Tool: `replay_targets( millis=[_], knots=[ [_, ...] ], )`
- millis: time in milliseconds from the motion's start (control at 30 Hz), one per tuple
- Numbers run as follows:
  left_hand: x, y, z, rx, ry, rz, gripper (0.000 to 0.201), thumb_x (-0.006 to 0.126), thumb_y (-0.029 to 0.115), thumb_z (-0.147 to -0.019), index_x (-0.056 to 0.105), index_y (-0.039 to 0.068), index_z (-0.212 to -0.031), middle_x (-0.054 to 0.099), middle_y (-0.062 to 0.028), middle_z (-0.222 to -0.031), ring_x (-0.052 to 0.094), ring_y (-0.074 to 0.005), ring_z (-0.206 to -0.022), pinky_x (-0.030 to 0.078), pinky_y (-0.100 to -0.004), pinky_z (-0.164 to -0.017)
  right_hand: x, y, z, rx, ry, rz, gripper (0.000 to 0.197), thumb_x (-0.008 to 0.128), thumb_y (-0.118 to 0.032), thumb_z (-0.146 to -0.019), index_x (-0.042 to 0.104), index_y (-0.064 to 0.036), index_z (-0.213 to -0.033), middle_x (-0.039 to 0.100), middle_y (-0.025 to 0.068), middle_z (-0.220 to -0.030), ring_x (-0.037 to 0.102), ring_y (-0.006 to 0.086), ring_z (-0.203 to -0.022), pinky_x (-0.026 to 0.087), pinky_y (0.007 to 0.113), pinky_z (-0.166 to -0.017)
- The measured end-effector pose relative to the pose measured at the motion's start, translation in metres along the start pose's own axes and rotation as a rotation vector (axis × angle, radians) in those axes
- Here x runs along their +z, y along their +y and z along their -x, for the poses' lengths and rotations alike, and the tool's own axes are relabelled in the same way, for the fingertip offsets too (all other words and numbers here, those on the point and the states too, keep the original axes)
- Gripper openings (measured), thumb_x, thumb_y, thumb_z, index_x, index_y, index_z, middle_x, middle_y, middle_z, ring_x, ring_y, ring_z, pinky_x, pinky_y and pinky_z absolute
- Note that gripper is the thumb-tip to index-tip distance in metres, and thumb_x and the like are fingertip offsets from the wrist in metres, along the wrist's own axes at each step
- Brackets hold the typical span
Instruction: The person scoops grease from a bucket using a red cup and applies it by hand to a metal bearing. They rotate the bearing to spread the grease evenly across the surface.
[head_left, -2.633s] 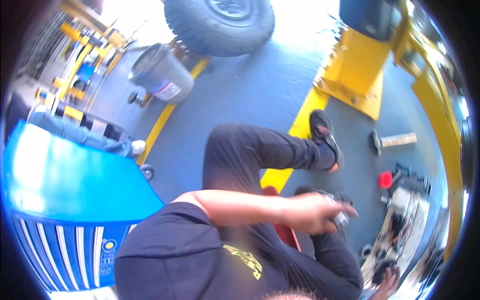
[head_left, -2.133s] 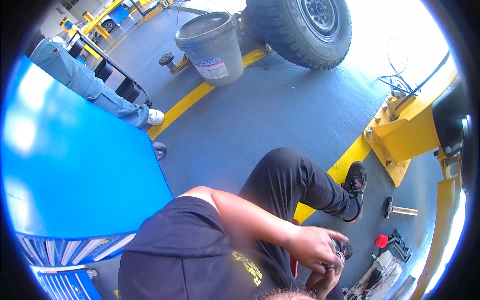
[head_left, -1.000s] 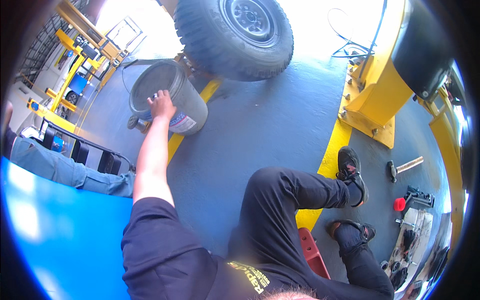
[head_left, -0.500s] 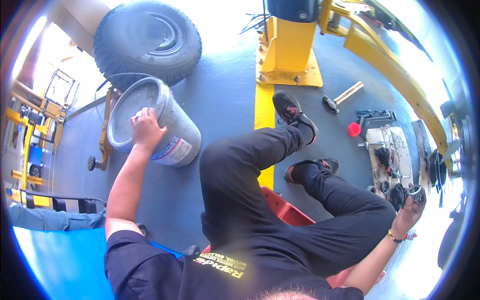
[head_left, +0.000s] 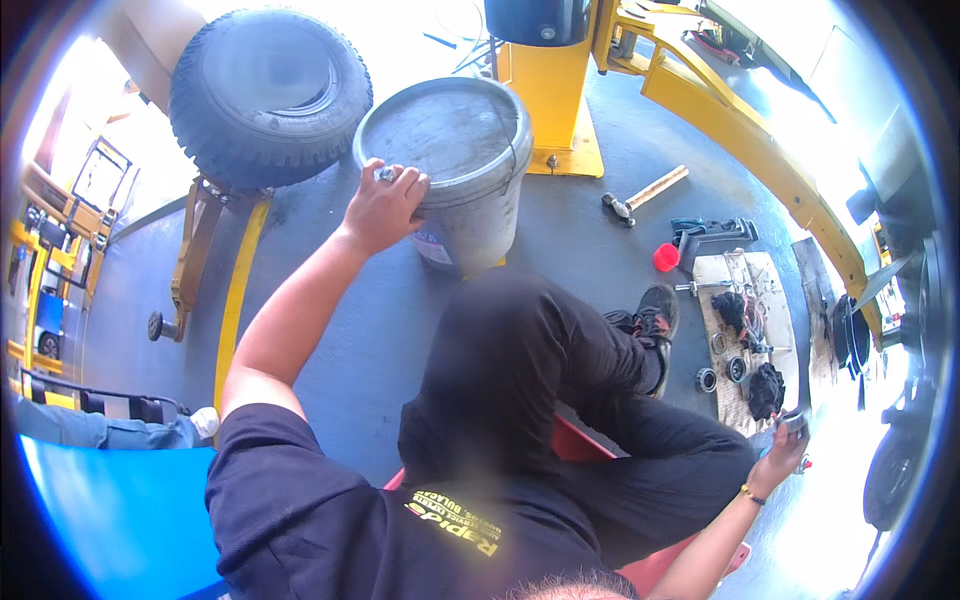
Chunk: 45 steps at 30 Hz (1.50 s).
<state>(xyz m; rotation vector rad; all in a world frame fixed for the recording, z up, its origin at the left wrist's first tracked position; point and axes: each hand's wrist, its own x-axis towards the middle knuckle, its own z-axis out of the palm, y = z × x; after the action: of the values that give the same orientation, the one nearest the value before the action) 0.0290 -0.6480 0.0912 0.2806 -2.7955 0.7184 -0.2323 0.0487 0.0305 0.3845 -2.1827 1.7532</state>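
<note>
My left hand (head_left: 388, 208) grips the near left rim of a lidded grey bucket (head_left: 478, 222), fingers curled over the edge and a ring on one finger. The bucket stands upright on the floor in front of my bent knee. Far to the right, my right hand (head_left: 779, 464) is closed on a ring-shaped metal bearing (head_left: 793, 421), held up beside my knee. Close to it, a black crumpled cloth (head_left: 766, 390) and dark round parts (head_left: 736, 369) lie on or by a stained white sheet (head_left: 783, 318).
Beyond the sheet lie a hammer (head_left: 644, 196), a red cap (head_left: 666, 257) and a black tool case (head_left: 715, 236). A big tire (head_left: 270, 150) is at the far left. A yellow lift post (head_left: 555, 95) and its arm (head_left: 735, 120) rise ahead. A red seat (head_left: 580, 440) is under me.
My left hand and the bucket have moved right, away from the tire toward the lift post. My foot has drawn back to the right. The right hand still holds the bearing, now turned differently.
</note>
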Motion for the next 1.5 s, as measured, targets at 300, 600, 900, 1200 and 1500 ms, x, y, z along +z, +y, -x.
replay_targets(
  millis=[300,600,900,1200,1500],
  knots=[
    [-0.024,-0.044,-0.059,0.213,-0.3,0.088,0.037,0.079,0.022,-0.082,0.069,0.014,-0.117,0.067,-0.0005,-0.118,0.065,-0.0187,-0.112,0.031,-0.0492,-0.117,-0.015,0.039,0.013,0.158,0.112,0.078,0.044,0.071,-0.029,-0.095,0.055,0.001,-0.124,0.069,0.0088,-0.112,0.063,0.0173,-0.1,0.044,0.03,-0.086],
    [-0.052,-0.09,-0.082,0.218,-0.134,0.241,0.04,0.079,0.02,-0.082,0.069,0.01,-0.12,0.069,-0.0053,-0.119,0.063,-0.0246,-0.114,0.037,-0.0454,-0.114,-0.008,0.044,0.008,0.157,-0.043,0.048,0.048,0.071,-0.021,-0.096,0.051,0.0039,-0.132,0.065,0.0139,-0.12,0.063,0.0198,-0.109,0.047,0.034,-0.095],
    [-0.05,-0.071,-0.075,0.279,-0.123,0.285,0.041,0.079,0.024,-0.082,0.069,0.009,-0.119,0.068,-0.007,-0.118,0.062,-0.0254,-0.116,0.036,-0.0447,-0.114,-0.014,0.04,-0.007,0.246,0.03,0.246,0.045,0.067,-0.025,-0.099,0.054,0.0039,-0.131,0.068,0.0141,-0.118,0.064,0.0204,-0.105,0.047,0.034,-0.09],
    [-0.06,-0.12,-0.064,0.053,-0.114,0.583,0.028,0.078,0.007,-0.076,0.071,0.002,-0.102,0.07,-0.014,-0.103,0.068,-0.0312,-0.096,0.055,-0.0406,-0.086,-0.014,0.038,-0.009,0.298,0.007,0.207,0.043,0.063,-0.02,-0.102,0.05,0.0058,-0.133,0.065,0.0175,-0.122,0.062,0.0221,-0.109,0.045,0.037,-0.099],
    [-0.012,-0.189,-0.022,-0.105,0.015,0.178,0.035,0.069,0.009,-0.09,0.066,0.008,-0.125,0.067,-0.0113,-0.128,0.062,-0.0311,-0.121,0.049,-0.0389,-0.104,-0.023,0.045,-0.007,0.277,-0.005,0.245,0.043,0.063,-0.024,-0.102,0.05,0.0031,-0.133,0.066,0.0137,-0.123,0.063,0.0206,-0.11,0.045,0.035,-0.095]
  ],
)
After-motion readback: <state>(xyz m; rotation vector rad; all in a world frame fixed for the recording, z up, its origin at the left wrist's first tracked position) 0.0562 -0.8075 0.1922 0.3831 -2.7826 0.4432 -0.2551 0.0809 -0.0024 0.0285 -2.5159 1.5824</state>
